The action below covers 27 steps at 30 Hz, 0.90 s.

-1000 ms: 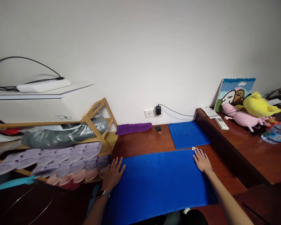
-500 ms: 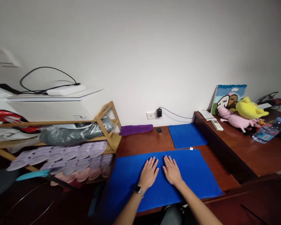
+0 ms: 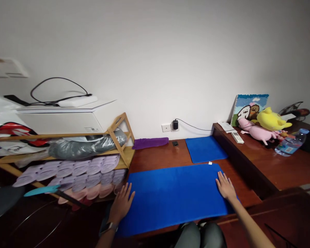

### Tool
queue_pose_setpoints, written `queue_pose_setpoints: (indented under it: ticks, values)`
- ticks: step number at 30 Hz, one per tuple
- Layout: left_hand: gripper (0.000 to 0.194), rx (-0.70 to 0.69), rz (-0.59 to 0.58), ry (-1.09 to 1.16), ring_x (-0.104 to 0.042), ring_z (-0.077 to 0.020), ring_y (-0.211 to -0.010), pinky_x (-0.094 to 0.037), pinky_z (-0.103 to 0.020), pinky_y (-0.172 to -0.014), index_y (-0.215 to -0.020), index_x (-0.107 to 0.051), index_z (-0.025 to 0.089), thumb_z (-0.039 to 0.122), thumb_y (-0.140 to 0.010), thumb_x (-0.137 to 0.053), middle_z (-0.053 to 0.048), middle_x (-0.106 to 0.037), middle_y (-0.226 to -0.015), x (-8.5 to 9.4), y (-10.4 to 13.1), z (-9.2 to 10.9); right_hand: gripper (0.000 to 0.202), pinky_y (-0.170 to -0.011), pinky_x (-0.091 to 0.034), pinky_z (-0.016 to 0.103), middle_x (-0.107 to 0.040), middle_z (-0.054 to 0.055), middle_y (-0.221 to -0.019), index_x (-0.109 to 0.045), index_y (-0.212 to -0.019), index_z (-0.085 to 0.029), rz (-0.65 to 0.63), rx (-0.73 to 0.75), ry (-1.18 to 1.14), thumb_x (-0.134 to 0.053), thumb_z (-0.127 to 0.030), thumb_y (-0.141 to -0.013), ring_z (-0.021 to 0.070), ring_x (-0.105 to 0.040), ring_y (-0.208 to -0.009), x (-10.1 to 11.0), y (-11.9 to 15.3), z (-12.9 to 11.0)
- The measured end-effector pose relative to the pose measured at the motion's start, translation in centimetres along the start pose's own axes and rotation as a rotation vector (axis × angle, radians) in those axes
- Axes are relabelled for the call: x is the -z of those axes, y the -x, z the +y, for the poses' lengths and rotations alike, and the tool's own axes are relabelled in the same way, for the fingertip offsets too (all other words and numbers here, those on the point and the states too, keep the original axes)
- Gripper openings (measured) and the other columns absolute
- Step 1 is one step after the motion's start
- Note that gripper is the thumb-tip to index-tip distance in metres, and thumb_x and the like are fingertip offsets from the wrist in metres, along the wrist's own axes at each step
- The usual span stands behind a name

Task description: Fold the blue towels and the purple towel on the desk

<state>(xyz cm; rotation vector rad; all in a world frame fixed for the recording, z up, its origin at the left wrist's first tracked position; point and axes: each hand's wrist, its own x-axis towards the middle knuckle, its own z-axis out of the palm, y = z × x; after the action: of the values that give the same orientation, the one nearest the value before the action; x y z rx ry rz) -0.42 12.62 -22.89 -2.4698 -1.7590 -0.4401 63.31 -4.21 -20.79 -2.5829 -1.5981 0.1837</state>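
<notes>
A large blue mat [image 3: 173, 196] lies flat on the reddish-brown desk [image 3: 157, 158]. At its left edge is my left hand [image 3: 121, 203], palm down with the fingers stretched out and a watch [image 3: 109, 227] on the wrist. My right hand [image 3: 226, 186] rests near the mat's right edge, fingers spread and nothing held. Behind the large mat lies a smaller blue mat [image 3: 206, 148], with a small white tag [image 3: 210, 163] between the two. A folded purple cloth [image 3: 151, 143] sits against the wall at the back left of the desk.
On the left a wooden rack [image 3: 121, 137] holds several slippers [image 3: 88, 167] and a white box [image 3: 62, 120]. The raised right desk carries a pink plush toy [image 3: 255, 131], a yellow plush toy [image 3: 271, 119], a bottle [image 3: 291, 143] and a remote [image 3: 237, 137]. A black charger [image 3: 175, 124] is in the wall socket.
My hands have moved apart from the middle of the large blue mat, the left to its left edge and the right to its right edge. The view has shifted slightly.
</notes>
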Motion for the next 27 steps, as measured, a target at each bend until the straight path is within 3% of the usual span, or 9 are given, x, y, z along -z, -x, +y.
queue_pose_setpoints:
  ticks: [2,5,9,12,15,18,23,25,27]
  values:
    - [0.074,0.014,0.009,-0.004,-0.047,-0.0365,-0.154,-0.04,-0.06,-0.124,-0.158,-0.054,0.011,0.053,-0.105,-0.026,-0.02,-0.055,-0.162,0.7,-0.1,-0.6,0.076,-0.134,-0.018,0.051,-0.025,0.008,-0.177,-0.027,-0.172,-0.009,-0.02,-0.02,0.012,-0.014,-0.048,-0.107,0.0275,-0.019,-0.166,0.5,-0.2,1.2]
    - [0.072,0.01,0.041,0.01,-0.05,-0.0364,-0.152,-0.038,-0.06,-0.125,-0.156,-0.056,0.01,0.051,-0.106,-0.024,-0.021,-0.057,-0.159,2.2,-0.5,1.6,0.075,-0.134,-0.018,0.053,-0.028,0.01,-0.176,-0.031,-0.17,-0.01,0.007,-0.021,0.01,-0.013,-0.047,-0.108,0.0289,-0.022,-0.165,1.5,0.4,-0.7]
    - [0.065,-0.067,0.079,0.08,-0.042,-0.0322,-0.158,-0.033,-0.055,-0.13,-0.161,-0.05,0.014,0.047,-0.109,-0.028,-0.016,-0.049,-0.167,3.6,0.8,9.3,0.072,-0.135,-0.016,0.051,-0.031,0.009,-0.175,-0.037,-0.169,-0.013,0.116,0.143,-0.072,-0.013,-0.047,-0.11,0.028,-0.022,-0.165,1.3,4.7,-8.5]
    - [0.06,-0.223,0.017,0.152,-0.038,-0.0286,-0.16,-0.032,-0.053,-0.132,-0.166,-0.044,0.024,0.045,-0.111,-0.033,-0.009,-0.043,-0.172,3.3,3.3,16.0,0.069,-0.136,-0.018,0.05,-0.03,0.002,-0.176,-0.033,-0.171,-0.022,0.082,0.364,-0.169,-0.017,-0.053,-0.111,0.0259,-0.022,-0.165,-0.1,9.6,-15.6]
    - [0.059,-0.268,-0.05,0.175,-0.04,-0.0284,-0.159,-0.036,-0.053,-0.13,-0.167,-0.041,0.03,0.046,-0.111,-0.036,-0.007,-0.043,-0.172,2.3,5.5,18.7,0.067,-0.135,-0.021,0.051,-0.029,0.0,-0.176,-0.03,-0.172,-0.026,0.014,0.465,-0.209,-0.023,-0.053,-0.111,0.0256,-0.024,-0.165,-1.5,12.9,-19.9]
    - [0.059,-0.143,-0.062,0.124,-0.041,-0.0303,-0.159,-0.037,-0.057,-0.128,-0.166,-0.044,0.031,0.048,-0.11,-0.035,-0.007,-0.044,-0.171,1.9,7.1,15.0,0.067,-0.135,-0.02,0.052,-0.03,0.001,-0.175,-0.033,-0.171,-0.026,-0.007,0.403,-0.181,-0.026,-0.053,-0.11,0.0267,-0.025,-0.165,-1.7,13.1,-18.1]
    - [0.07,0.076,-0.023,-0.003,-0.041,-0.0359,-0.158,-0.035,-0.06,-0.127,-0.163,-0.048,0.017,0.054,-0.106,-0.031,-0.014,-0.046,-0.169,2.0,9.4,4.1,0.073,-0.134,-0.02,0.053,-0.033,0.006,-0.175,-0.037,-0.17,-0.019,0.072,0.097,-0.041,-0.022,-0.052,-0.106,0.0284,-0.026,-0.164,-1.6,10.6,-5.9]
    - [0.073,0.114,-0.001,-0.017,-0.043,-0.0365,-0.157,-0.037,-0.06,-0.126,-0.163,-0.049,0.015,0.055,-0.105,-0.029,-0.015,-0.048,-0.168,2.0,10.1,2.0,0.078,-0.134,-0.02,0.052,-0.031,0.006,-0.175,-0.036,-0.17,-0.017,0.103,-0.002,0.019,-0.019,-0.054,-0.104,0.0289,-0.026,-0.164,-1.9,10.1,-1.6]
    - [0.075,0.126,0.014,-0.016,-0.044,-0.0364,-0.156,-0.037,-0.059,-0.126,-0.162,-0.049,0.014,0.056,-0.104,-0.028,-0.016,-0.049,-0.167,2.0,10.5,1.5,0.081,-0.134,-0.019,0.05,-0.031,0.006,-0.176,-0.035,-0.17,-0.014,0.122,-0.043,0.053,-0.017,-0.055,-0.103,0.0291,-0.025,-0.165,-2.4,10.0,0.7]
